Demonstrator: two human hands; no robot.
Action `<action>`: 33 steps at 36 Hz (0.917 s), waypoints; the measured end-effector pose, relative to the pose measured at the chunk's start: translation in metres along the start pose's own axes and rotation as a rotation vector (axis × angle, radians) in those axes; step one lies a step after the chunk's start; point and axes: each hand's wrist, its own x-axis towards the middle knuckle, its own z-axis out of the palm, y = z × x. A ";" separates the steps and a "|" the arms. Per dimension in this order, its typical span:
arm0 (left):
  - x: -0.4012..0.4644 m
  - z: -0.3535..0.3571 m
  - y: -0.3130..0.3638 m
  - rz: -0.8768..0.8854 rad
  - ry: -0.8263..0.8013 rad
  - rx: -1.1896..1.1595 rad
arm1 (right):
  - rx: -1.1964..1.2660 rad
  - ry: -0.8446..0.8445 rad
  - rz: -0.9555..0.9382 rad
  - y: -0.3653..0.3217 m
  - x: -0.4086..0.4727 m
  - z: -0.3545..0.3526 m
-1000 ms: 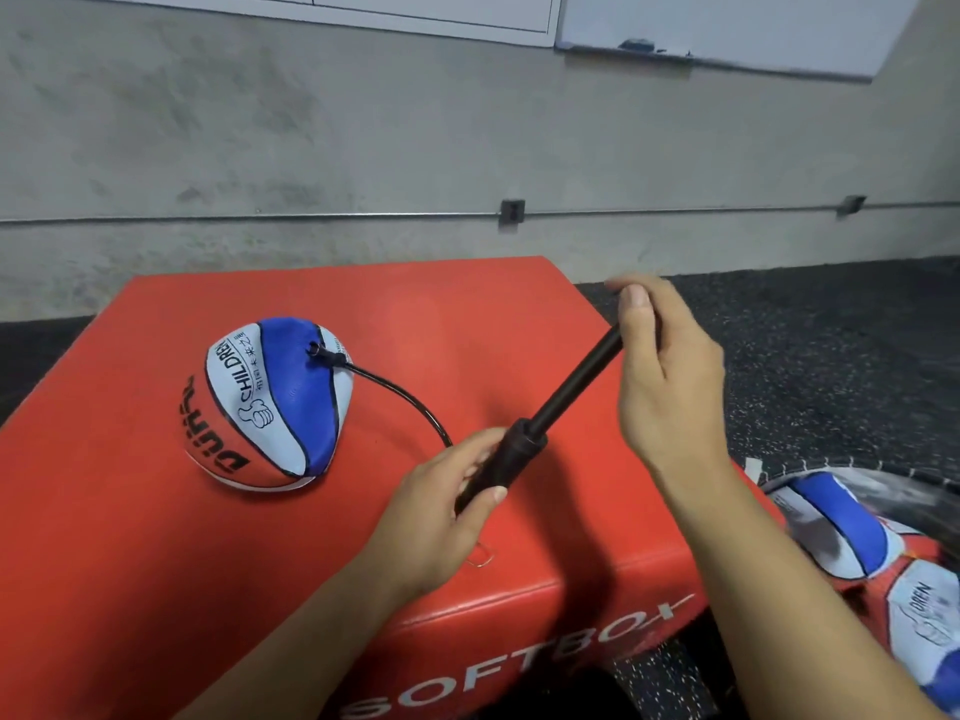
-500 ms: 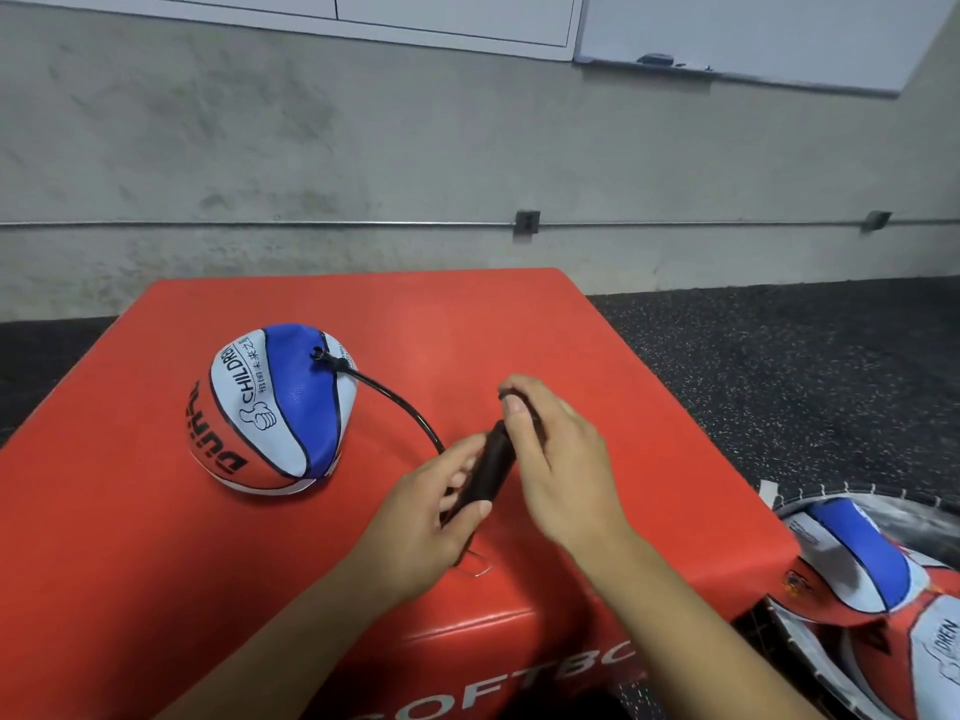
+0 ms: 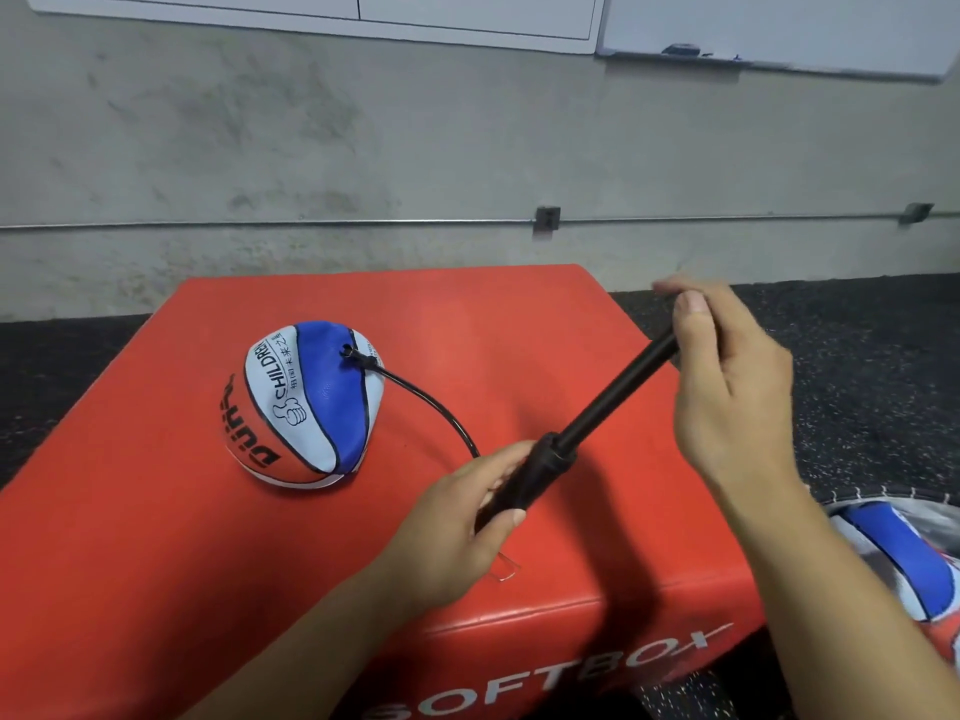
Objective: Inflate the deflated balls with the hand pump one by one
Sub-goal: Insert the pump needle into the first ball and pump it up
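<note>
The slack red, white and blue rubber ball [image 3: 304,402] lies on the red padded box [image 3: 156,537], joined by a thin black hose [image 3: 431,407] to the slim black hand pump [image 3: 576,439]. Our left hand [image 3: 457,527] wraps the barrel; our right hand [image 3: 727,387] pinches the extended plunger. We judge the ball light, soft and prone to shifting; the stiff pump is best gripped at barrel and handle.

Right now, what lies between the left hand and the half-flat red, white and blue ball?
In the head view, only the thin black hose arcs over bare red box top, from ball to left hand.
</note>
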 end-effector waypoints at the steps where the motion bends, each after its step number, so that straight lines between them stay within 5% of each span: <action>1: 0.000 0.000 -0.001 -0.001 0.000 0.011 | 0.007 0.013 0.004 0.001 -0.001 0.001; 18: 0.000 0.002 -0.007 -0.012 0.058 0.057 | -0.138 -0.327 0.042 0.016 -0.068 0.063; 26: 0.001 -0.001 -0.006 0.012 0.014 0.078 | -0.172 -0.279 -0.022 0.010 -0.062 0.049; 33: 0.000 -0.001 -0.001 0.022 -0.019 0.101 | 0.017 0.011 0.004 -0.002 -0.017 0.006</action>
